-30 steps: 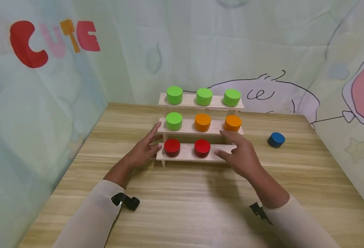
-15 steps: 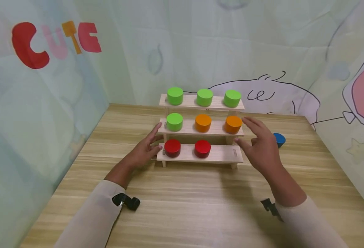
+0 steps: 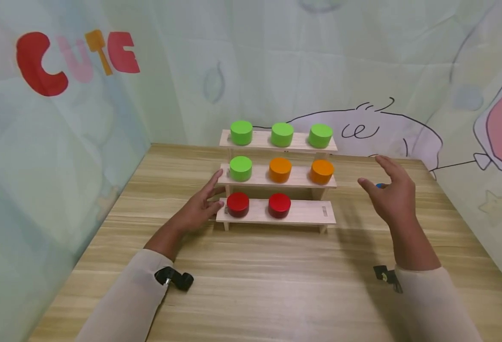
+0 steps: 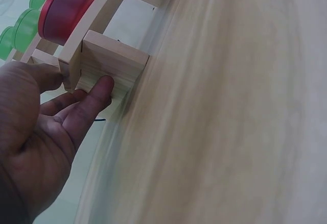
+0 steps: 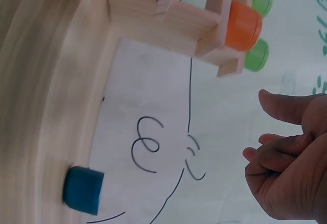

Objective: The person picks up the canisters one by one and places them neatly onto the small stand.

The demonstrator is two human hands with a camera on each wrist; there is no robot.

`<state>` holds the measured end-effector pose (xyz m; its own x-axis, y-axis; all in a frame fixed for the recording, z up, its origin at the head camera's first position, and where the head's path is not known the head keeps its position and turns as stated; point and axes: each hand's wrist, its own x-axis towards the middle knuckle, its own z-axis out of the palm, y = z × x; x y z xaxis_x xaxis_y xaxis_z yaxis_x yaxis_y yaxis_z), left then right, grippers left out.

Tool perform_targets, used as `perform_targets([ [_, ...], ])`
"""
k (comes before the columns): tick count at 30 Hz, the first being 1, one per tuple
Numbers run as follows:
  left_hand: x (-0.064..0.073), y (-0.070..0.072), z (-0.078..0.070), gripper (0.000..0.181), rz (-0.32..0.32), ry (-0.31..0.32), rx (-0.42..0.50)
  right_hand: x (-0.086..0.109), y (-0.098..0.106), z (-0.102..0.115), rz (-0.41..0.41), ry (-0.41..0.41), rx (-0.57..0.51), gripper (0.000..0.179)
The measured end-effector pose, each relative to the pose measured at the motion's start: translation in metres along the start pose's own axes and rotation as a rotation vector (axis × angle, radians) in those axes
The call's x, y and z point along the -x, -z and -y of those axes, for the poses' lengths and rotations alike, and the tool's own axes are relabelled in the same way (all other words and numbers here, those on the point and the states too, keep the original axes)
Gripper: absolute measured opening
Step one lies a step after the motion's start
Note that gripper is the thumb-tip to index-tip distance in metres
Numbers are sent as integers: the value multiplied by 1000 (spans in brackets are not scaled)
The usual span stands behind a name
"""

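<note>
A three-tier wooden display rack (image 3: 306, 213) stands on the table. My left hand (image 3: 197, 209) rests against its left end, thumb by the lowest board and a finger reaching to the middle one. The left wrist view shows that thumb touching the board's end, with fingers beside the leg. On the lowest tier sit two red round blocks (image 3: 279, 205), with bare wood to their right. To the right of the rack my right hand (image 3: 394, 194) hovers, thumb and index finger apart, holding nothing. Behind it a blue round block (image 5: 84, 191) lies on the table, mostly hidden in the head view.
The middle tier carries one green block (image 3: 240, 168) and two orange blocks (image 3: 322, 171). Three green blocks (image 3: 282, 134) stand on the top tier. A printed cloth backdrop (image 3: 182, 71) rises behind the wood-grain table (image 3: 251, 280) and along its sides.
My right hand has moved right, from in front of the rack's right end to over the blue block, covering most of it. My left hand stays at the rack's left end.
</note>
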<state>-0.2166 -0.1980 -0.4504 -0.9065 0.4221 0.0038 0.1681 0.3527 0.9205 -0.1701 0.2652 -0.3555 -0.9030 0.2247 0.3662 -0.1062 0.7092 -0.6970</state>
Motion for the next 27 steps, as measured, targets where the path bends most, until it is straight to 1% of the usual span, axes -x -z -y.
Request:
perform_targets([
  [8, 1, 1, 1, 95, 1, 1, 6, -13, 5, -23, 7, -70, 14, 72],
  [16, 0, 0, -1, 94, -1, -3, 8, -20, 12, -41, -11, -148, 21, 69],
  [20, 0, 0, -1, 94, 0, -1, 21, -25, 14, -51, 30, -190, 28, 70],
  [27, 1, 0, -1, 94, 5, 1, 25, -31, 18, -70, 164, -305, 91, 76],
])
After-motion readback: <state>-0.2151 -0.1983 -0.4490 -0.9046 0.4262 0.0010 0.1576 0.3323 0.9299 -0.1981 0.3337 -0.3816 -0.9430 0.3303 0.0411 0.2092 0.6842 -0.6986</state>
